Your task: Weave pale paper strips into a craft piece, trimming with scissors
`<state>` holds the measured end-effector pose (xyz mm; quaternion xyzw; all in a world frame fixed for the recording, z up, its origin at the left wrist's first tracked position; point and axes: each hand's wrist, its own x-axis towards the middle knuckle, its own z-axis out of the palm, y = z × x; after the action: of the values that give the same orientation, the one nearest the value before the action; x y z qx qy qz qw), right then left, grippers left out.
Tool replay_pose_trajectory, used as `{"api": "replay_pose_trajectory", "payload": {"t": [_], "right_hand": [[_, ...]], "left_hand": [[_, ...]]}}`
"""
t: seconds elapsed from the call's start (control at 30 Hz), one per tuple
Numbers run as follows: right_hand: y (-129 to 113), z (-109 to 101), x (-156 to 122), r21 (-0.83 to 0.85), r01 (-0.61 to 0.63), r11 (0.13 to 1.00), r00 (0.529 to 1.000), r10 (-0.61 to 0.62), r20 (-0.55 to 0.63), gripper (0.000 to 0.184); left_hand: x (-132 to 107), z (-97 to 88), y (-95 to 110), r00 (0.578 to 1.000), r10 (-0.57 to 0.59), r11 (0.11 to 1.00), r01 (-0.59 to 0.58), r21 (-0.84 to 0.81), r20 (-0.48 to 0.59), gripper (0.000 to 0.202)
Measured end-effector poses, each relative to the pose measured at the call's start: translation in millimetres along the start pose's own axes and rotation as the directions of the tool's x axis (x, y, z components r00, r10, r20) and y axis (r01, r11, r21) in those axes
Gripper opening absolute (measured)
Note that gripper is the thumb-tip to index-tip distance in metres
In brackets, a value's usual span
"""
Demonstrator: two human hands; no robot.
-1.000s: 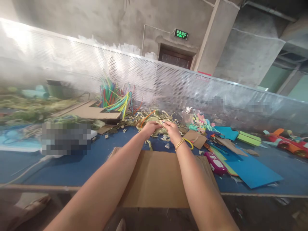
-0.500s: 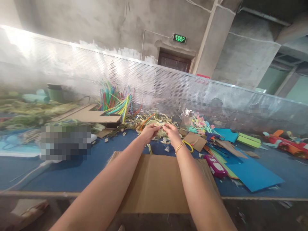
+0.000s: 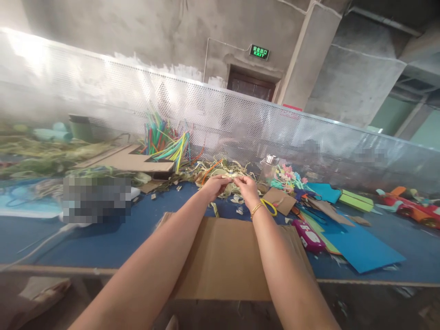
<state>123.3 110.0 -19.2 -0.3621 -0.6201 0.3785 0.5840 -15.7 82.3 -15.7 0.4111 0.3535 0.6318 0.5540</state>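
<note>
My left hand [image 3: 216, 185] and my right hand [image 3: 246, 185] meet over the far part of the table, fingers pinched. Between their fingertips is a small pale yellowish strip [image 3: 229, 175], perhaps a piece of dried husk; its exact kind is too small to make out. Both hands grip it, one at each end. Behind and below them lies a heap of pale, curled plant-like strips [image 3: 244, 168]. A flattened piece of brown cardboard [image 3: 230, 261] lies under my forearms at the table's near edge.
Coloured pipe cleaners [image 3: 160, 137] stand behind a cut cardboard sheet [image 3: 120, 160] on the left. To the right are a clear bottle [image 3: 270, 169], yellow-handled scissors [image 3: 270, 207], a purple box [image 3: 308, 236] and blue sheets [image 3: 360, 243]. A perforated metal screen [image 3: 220, 119] runs behind the table.
Both hands stay together on the pale strip, with only slight finger movement. The camera view has shifted a little.
</note>
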Motion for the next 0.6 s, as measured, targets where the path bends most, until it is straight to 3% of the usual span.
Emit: {"api": "replay_pose_trajectory", "payload": {"t": [0.13, 0.27, 0.4, 0.6], "right_hand": [[-1.0, 2.4, -1.7, 0.044, -0.064, 0.997, 0.998, 0.063, 0.016, 0.032], [-0.3, 6.2, -6.3, -0.018, -0.116, 0.993, 0.982, 0.117, 0.148, 0.037], [1.1, 6.2, -8.5, -0.107, -0.080, 0.991, 0.978, 0.099, 0.182, 0.034], [-0.3, 4.1, -8.2, -0.216, -0.052, 0.975, 0.966, 0.104, 0.236, 0.038]], "left_hand": [[-0.3, 0.0, 1.2, 1.000, -0.024, 0.997, 0.024, -0.068, 0.008, 0.030], [1.5, 0.0, 1.9, 0.998, 0.032, 0.992, -0.038, -0.118, -0.052, 0.032], [4.7, -1.7, -1.0, 0.994, 0.069, 0.996, -0.073, -0.044, -0.083, 0.032], [9.2, -5.5, -6.1, 0.996, 0.082, 0.996, -0.080, 0.035, -0.039, 0.031]]}}
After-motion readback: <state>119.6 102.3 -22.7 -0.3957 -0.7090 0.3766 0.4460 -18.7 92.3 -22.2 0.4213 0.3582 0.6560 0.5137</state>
